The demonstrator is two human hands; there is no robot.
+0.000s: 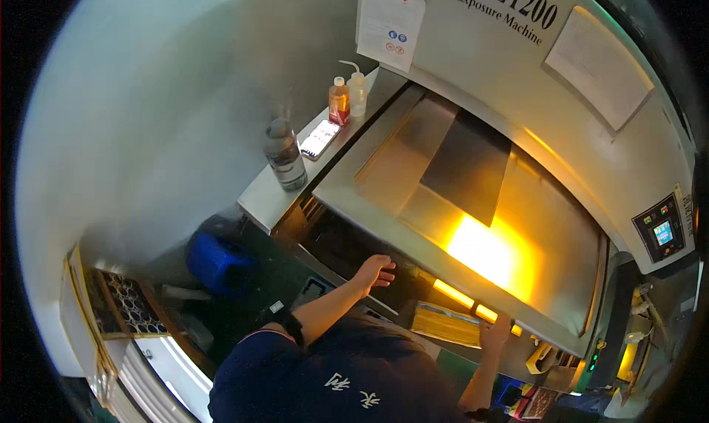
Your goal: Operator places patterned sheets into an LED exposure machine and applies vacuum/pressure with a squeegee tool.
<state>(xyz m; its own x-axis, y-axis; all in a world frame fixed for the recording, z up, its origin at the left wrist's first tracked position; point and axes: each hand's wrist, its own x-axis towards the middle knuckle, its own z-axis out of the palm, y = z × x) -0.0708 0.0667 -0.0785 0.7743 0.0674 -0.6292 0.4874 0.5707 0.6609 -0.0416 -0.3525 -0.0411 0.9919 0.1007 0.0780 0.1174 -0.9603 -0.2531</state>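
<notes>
A wide framed bed (362, 201) of a large pale machine slopes across the middle, with a dark rectangular sheet (469, 164) lying on it. Bright yellow light glares beside the sheet's near corner. My left hand (375, 274) hovers just short of the bed's front edge, fingers loosely bent and apart, nothing in them. At the front edge, further right, my right hand (495, 333) is raised against the underside of the rim. Its fingertips are hidden there, so I cannot tell whether they grip it. A yellow-lit flat panel (447, 324) lies below the rim, left of that hand.
On the white side ledge (258, 195) stand a clear water bottle (285, 157), a lit phone (320, 139), an orange bottle (339, 102) and a squeeze bottle (357, 94). A blue bin (216, 263) sits on the floor at left. The control panel (662, 229) is far right.
</notes>
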